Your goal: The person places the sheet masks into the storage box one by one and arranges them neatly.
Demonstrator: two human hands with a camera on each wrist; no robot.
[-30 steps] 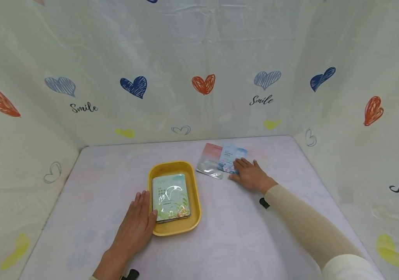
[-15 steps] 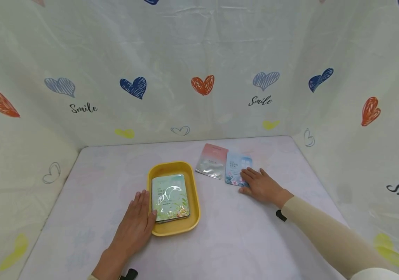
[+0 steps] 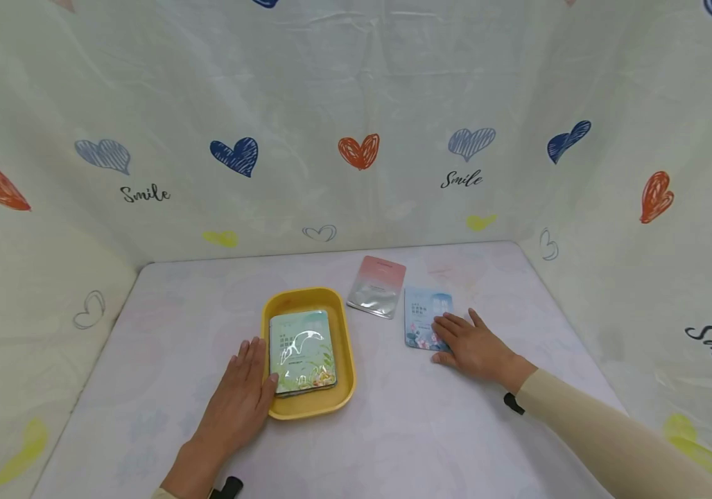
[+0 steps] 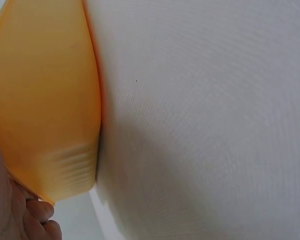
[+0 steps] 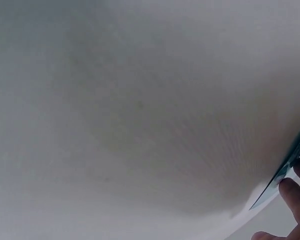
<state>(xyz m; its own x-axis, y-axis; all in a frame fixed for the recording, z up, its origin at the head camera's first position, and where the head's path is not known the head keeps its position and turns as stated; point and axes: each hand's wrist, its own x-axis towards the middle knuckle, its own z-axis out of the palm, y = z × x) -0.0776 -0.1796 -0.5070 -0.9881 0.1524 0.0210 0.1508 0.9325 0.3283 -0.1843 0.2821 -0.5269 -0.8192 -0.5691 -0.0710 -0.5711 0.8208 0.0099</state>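
Note:
My left hand (image 3: 231,405) rests along the left rim of a yellow tray (image 3: 347,367), its fingers straight and side by side. Inside the tray lies a green face mask sachet (image 3: 301,350), with dark edges showing beneath it. To the right, fingertips of my right hand (image 3: 474,346) rest on a blue flowered face mask sachet (image 3: 421,315), covering its lower right part. The right wrist view catches that sachet (image 5: 277,180) edge-on, its near edge lifted slightly off the table. In the left wrist view, the tray's outer wall (image 4: 45,95) is beside curled-looking fingertips (image 4: 38,210).
A pink and silver sachet (image 3: 377,287) lies flat behind the tray's right side, apart from the blue one. The pale table (image 3: 387,443) meets a curtain (image 3: 293,90) printed with hearts at the back and both sides.
My right hand has slid the blue sachet toward me and to the right, off the pink and silver one it overlapped. My left hand and the tray have stayed in place.

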